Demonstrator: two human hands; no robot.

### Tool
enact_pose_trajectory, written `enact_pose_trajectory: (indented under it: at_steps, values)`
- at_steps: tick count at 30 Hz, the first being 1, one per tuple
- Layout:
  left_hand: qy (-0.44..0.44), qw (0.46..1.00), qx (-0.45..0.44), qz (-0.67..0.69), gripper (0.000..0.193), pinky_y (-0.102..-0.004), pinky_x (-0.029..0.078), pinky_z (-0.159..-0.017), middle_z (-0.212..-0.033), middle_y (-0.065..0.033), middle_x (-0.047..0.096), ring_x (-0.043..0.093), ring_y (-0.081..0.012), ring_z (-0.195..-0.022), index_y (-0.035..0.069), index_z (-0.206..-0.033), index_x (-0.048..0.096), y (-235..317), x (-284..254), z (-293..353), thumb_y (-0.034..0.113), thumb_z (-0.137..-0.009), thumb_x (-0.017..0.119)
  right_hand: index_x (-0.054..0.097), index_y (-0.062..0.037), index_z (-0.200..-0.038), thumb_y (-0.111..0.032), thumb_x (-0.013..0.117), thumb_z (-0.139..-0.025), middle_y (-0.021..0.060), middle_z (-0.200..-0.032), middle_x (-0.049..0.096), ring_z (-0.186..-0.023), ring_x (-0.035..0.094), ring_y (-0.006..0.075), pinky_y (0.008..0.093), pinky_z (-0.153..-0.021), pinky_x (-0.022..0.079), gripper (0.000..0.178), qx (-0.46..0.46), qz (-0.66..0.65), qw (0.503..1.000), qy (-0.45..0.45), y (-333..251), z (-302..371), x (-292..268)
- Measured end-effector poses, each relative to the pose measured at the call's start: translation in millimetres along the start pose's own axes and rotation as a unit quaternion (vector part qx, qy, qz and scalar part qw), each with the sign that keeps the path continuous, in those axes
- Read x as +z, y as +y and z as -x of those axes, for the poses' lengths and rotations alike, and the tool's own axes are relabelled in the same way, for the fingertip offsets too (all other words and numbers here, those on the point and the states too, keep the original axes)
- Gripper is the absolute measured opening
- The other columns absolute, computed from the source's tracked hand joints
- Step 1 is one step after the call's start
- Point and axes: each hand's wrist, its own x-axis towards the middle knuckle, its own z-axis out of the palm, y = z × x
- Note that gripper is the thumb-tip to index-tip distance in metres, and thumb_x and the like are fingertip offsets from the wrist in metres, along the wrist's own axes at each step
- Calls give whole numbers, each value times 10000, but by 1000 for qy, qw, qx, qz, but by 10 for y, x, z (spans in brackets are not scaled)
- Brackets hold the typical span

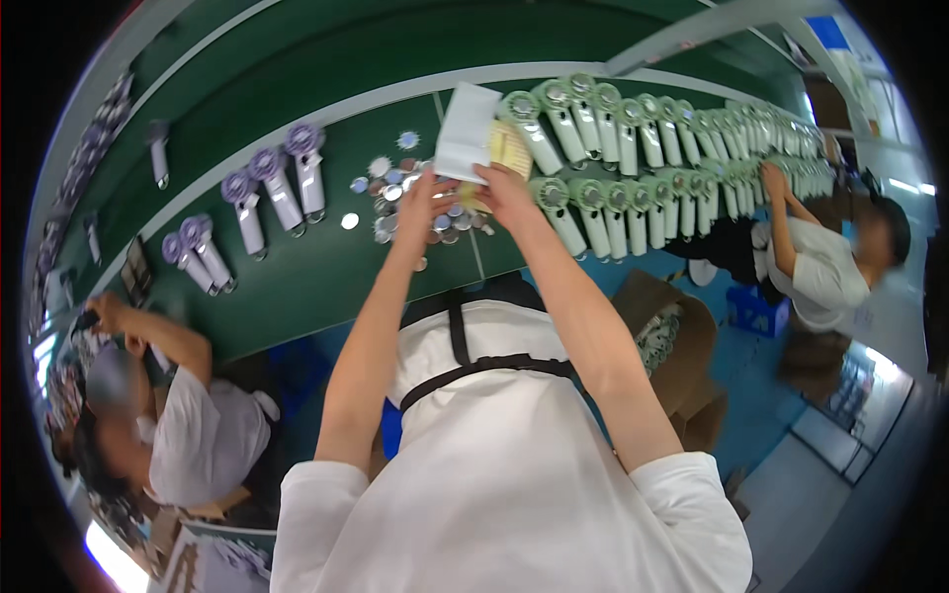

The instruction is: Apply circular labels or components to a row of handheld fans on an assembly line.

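Note:
A flat white sheet, perhaps a thin packet, is held above the green table in front of me. My right hand pinches its lower right corner. At the lower left corner, my left hand has its fingers closed on the near edge. Partly behind the sheet and my right hand is a yellow sheet with rows of marks. Round silver discs lie loosely piled beside and beneath my left hand, some partly hidden by it.
Purple handheld fans lie on the table to the left. Long rows of green and white handheld fans fill the right. One person works at the left, another at the far right. An open cardboard box stands below the table.

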Motion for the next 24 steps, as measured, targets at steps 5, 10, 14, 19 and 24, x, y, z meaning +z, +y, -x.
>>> enact_pose_trajectory:
  at_steps: [5,10,14,19,24]
  values:
    - [29,991,29,-127,336,-265,511,-747,-1012,-96,695,663,-150,-841,19,-1150,614,-62,-388,-5,307,-1007,516,609,78,-1048,-81,657,-843,138,-849,655,-540,590,178,289,-494,499,264,-124,66,985,100,-179,-63,112]
    - [77,981,50,-173,273,-249,477,-648,-908,-55,689,610,-96,-747,6,-1110,622,-121,-614,-41,244,-994,556,605,14,-1165,-112,643,-898,76,-915,649,-680,596,130,267,-590,503,298,-219,113,960,135,-108,-124,-4]
    - [118,934,128,-312,257,-253,469,-623,-875,-51,680,590,-90,-714,-3,-1088,622,-104,-639,39,226,-979,581,615,-3,-1170,-106,630,-925,36,-903,649,-748,589,102,245,-668,496,266,-327,67,942,31,-488,236,356]
    - [71,895,184,-399,200,-311,459,-615,-780,-63,622,561,-165,-662,4,-976,622,-194,-612,208,196,-927,643,632,18,-1052,-68,633,-885,84,-846,668,-707,613,144,293,-643,514,187,-342,52,936,66,-352,192,388]
    - [-34,767,244,-593,326,-398,461,-724,-847,-95,580,578,-286,-783,38,-944,596,-275,-598,536,274,-802,770,624,7,-974,-81,640,-823,186,-828,691,-777,681,332,422,-718,527,175,-216,223,920,238,163,-243,46]
